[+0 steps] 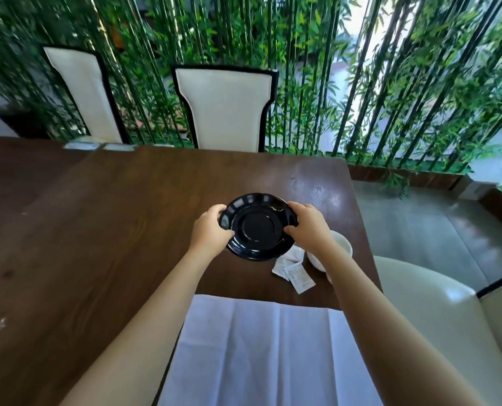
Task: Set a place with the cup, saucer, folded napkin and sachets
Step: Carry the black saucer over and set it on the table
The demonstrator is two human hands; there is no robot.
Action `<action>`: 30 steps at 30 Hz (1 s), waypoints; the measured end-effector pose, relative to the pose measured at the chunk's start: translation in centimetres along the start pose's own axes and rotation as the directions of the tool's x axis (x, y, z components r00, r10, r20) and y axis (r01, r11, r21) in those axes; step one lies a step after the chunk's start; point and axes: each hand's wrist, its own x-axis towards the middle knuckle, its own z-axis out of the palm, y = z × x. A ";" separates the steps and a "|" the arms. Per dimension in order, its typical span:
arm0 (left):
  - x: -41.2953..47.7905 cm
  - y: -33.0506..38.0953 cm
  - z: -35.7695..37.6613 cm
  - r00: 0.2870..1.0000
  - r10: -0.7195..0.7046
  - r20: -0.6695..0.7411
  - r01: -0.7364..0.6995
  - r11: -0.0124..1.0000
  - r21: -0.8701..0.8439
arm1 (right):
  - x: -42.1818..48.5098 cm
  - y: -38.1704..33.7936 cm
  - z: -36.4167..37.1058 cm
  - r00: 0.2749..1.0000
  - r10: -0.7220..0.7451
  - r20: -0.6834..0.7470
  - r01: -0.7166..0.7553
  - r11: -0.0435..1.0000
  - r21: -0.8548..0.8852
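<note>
Both hands, left hand [211, 230] and right hand [308, 227], clamped on opposite rims of glossy black round saucer [257, 230], held between them above dark brown wooden table [97, 230]. Nearer: unfolded white napkin [261, 347]. Under right forearm: white cup [342, 244], partly hidden. Beside it, white paper sachets [295, 272].

Glossy black saucer [258, 227]; matt wooden table [112, 215]

Faint grey print on the white sachets [295, 272], lower right of centre, too small and blurred to read.
</note>
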 end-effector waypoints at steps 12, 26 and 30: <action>-5.2 2.5 -7.4 0.994 -0.039 -0.104 0.017 0.979 -0.204 | -3.5 -5.8 -3.5 0.984 -0.169 -0.052 0.175 0.973 0.152; -14.6 -2.0 -15.5 0.943 -0.253 -0.218 0.118 0.864 -0.490 | -6.8 -13.5 1.3 0.944 -0.269 0.189 0.143 0.854 0.500; -17.9 -5.4 -17.3 0.903 -0.342 -0.261 0.153 0.823 -0.547 | -8.4 -16.1 4.4 0.903 -0.326 0.281 0.140 0.839 0.526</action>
